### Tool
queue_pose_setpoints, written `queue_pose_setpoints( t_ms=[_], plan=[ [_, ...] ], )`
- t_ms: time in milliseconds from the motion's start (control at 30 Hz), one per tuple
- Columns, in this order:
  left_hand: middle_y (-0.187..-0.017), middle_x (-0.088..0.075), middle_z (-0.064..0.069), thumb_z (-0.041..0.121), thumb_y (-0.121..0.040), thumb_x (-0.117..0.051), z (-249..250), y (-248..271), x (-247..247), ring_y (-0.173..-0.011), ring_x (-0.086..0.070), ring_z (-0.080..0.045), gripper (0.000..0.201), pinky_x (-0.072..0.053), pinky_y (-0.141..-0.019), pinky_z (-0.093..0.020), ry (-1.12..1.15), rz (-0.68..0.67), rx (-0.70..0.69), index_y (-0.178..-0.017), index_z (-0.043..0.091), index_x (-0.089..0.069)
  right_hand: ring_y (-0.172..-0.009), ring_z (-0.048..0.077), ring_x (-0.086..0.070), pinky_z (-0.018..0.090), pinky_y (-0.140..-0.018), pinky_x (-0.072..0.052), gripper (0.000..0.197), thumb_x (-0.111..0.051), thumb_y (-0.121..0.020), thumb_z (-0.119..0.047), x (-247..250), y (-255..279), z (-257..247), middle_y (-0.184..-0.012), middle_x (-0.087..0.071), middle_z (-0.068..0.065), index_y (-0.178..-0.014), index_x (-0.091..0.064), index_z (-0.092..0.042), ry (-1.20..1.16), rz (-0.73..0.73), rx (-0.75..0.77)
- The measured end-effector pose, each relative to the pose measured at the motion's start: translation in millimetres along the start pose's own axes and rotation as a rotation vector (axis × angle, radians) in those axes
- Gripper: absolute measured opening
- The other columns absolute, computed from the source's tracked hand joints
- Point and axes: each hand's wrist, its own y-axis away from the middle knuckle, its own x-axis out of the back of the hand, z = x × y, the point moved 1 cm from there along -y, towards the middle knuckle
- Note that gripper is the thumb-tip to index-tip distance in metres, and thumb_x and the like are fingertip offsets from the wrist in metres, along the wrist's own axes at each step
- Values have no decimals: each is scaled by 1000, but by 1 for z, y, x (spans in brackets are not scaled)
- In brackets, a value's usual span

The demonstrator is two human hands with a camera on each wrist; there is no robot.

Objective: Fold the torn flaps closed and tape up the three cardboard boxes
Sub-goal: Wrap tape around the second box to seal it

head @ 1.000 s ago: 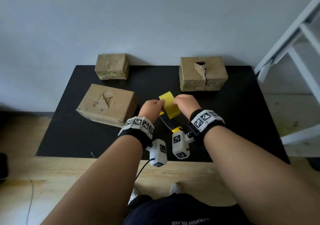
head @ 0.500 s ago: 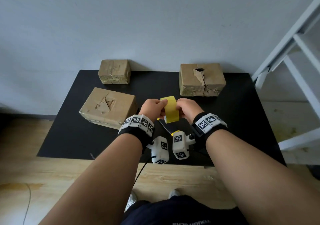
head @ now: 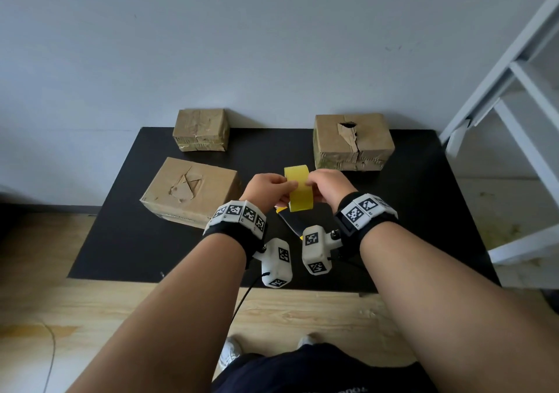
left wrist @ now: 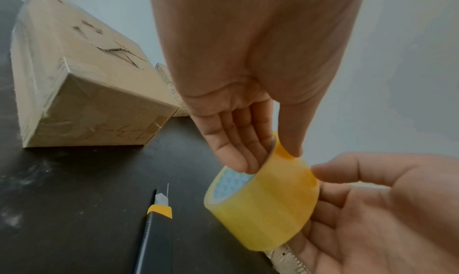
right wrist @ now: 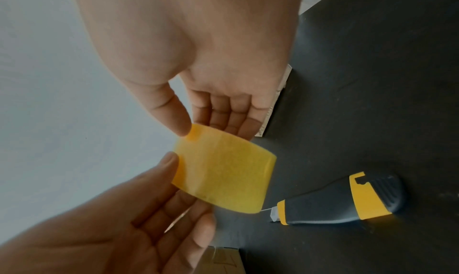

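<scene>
Both hands hold a yellow roll of tape in the air above the black table, over its middle. The left hand pinches the roll, thumb on the outer face and fingers tucked into the core. The right hand grips the opposite side, thumb tip on the outer surface and fingers curled beneath it. A utility knife with a dark handle and yellow trim lies flat on the table right under the roll, blade end showing. Three cardboard boxes rest on the table around the roll. The large box sits just left of it, with a torn, creased patch on its top. The small box stands farther back and to the left of the roll, against the wall. The box with the open hole and a raised torn flap sits behind the roll to the right.
</scene>
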Motion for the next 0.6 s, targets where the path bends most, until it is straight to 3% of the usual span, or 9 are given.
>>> queue_pose_setpoints(
  t_ms=[100, 167, 267, 433, 533, 600],
  plan=[
    [-78, -68, -10, 25, -91, -67, 0, 0, 1, -68, -64, -17, 22, -59, -75, -31, 27, 15, -2, -94, 3, -70, -107, 36, -62, 49, -99, -49, 10, -54, -92, -7, -1, 4, -3, -112, -62, 21, -96, -63, -3, 3, -12, -31],
    [-74, -67, -10, 24, -91, -67, 1, 1, 1, -66, -63, -18, 23, -59, -74, -32, 43, 33, 14, -91, 2, -70, -105, 32, -61, 47, -100, -49, 27, -52, -91, -3, -3, 6, -3, -107, -60, 16, -116, -62, -2, 7, -15, -8],
    [-73, -65, -10, 24, -93, -65, 2, -1, 3, -66, -62, -20, 22, -59, -77, -36, 95, 63, 44, -90, 3, -68, -110, 32, -59, 49, -101, -47, 26, -48, -87, 0, -6, 10, -1, -104, -61, 13, -104, -64, -13, 46, -25, 33],
    [-77, -66, -12, 27, -94, -63, -1, -2, 5, -74, -65, -26, 23, -58, -84, -44, 155, 81, 75, -86, 6, -67, -109, 31, -59, 48, -102, -47, 20, -49, -88, -2, -8, 10, 1, -90, -61, 5, -93, -63, -16, 28, -23, 58],
    [-83, -68, -12, 32, -94, -61, 0, -1, 4, -76, -66, -23, 28, -60, -79, -38, 99, 77, 58, -100, 6, -68, -108, 30, -60, 48, -102, -47, 17, -51, -88, -6, -7, 9, 1, -92, -61, 5, -94, -63, -16, 15, -20, 64],
    [-86, -69, -9, 34, -93, -63, 0, 0, 4, -75, -67, -19, 29, -60, -76, -34, 70, 64, 45, -110, 10, -67, -108, 32, -60, 49, -101, -47, 14, -53, -89, -8, -6, 7, 0, -100, -63, 12, -93, -63, -14, -1, -14, 68]
  ],
)
